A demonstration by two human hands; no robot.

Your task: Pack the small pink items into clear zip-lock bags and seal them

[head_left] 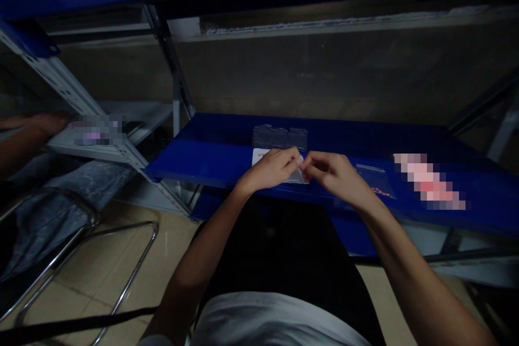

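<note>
My left hand (271, 168) and my right hand (333, 172) meet over the front of a blue shelf (211, 151). Both pinch a small clear plastic bag (299, 174) between their fingertips. A white slip of paper (258, 155) lies on the shelf under my left hand. Several empty clear bags (279, 136) lie just behind my hands. Another clear bag (375, 179) rests flat on the shelf to the right of my right hand.
A pink blurred-out item (430, 183) lies on the shelf at right. At left, another person's arm (28, 132) reaches toward a grey shelf (105, 143), with a chrome chair frame (81, 259) below. Grey uprights (172, 65) and a dim wall stand behind.
</note>
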